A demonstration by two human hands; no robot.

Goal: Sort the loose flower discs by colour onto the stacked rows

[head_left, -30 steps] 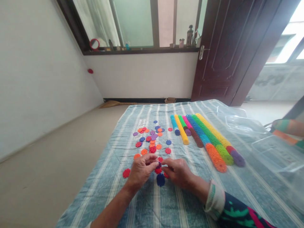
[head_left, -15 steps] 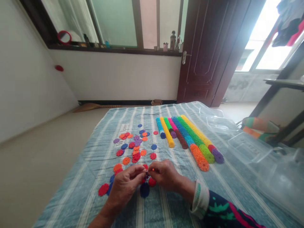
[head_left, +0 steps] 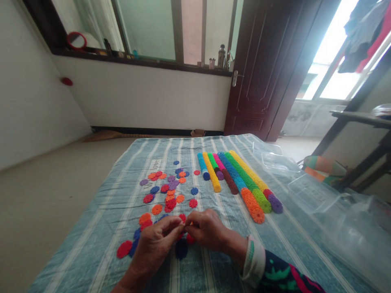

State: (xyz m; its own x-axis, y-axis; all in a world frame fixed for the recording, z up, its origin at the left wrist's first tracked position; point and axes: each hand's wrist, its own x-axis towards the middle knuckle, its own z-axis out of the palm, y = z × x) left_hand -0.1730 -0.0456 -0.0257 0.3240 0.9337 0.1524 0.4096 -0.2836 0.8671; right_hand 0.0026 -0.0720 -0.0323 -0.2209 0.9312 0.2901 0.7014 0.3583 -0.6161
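My left hand (head_left: 158, 243) and my right hand (head_left: 210, 230) meet above the bed-like surface, fingertips pinched together. Whatever is between them is too small and covered to make out. Loose flower-edged plastic discs lie around and under my hands: a red disc (head_left: 124, 249) left of my left hand, a dark blue disc (head_left: 181, 248) below the fingertips, an orange disc (head_left: 157, 209) beyond. Several more red, orange, purple and blue ones are scattered farther off.
Right of the loose discs lie rows of stacked discs, among them a yellow stack (head_left: 214, 173) and an orange-ended stack (head_left: 253, 205). Clear plastic containers (head_left: 314, 193) stand along the right side. All rest on a blue striped cloth (head_left: 100, 232). A brown door (head_left: 259, 61) stands behind.
The view has tilted and shifted slightly, so the scene sits a little to the left. Both hands stay pinched together; an orange spot seen at my right fingers no longer shows.
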